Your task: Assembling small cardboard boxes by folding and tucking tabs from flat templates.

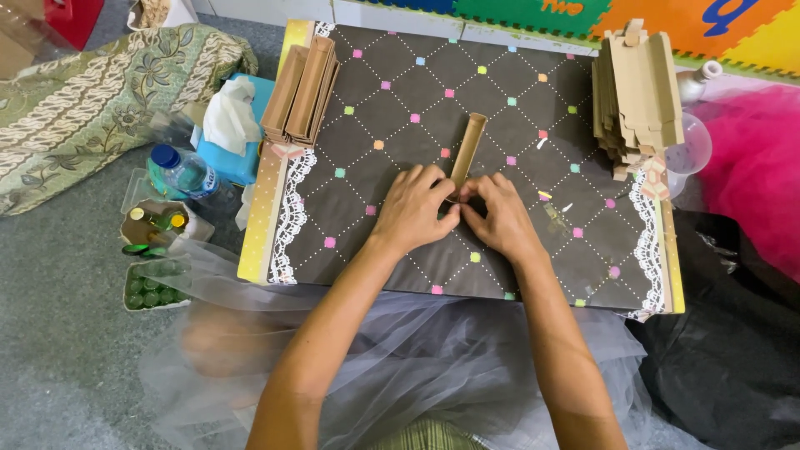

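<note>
A long narrow brown cardboard box lies on a low table covered with a dark diamond-patterned cloth, its far end pointing away from me. My left hand and my right hand meet at its near end, fingers pinched on the cardboard flap there. A row of folded brown boxes stands at the table's far left corner. A stack of flat brown cardboard blanks sits at the far right corner.
Left of the table on the grey floor are a blue tissue box, a plastic water bottle and small trays of green-capped vials. Pink tulle lies at the right, grey tulle over my lap, colourful foam mats behind.
</note>
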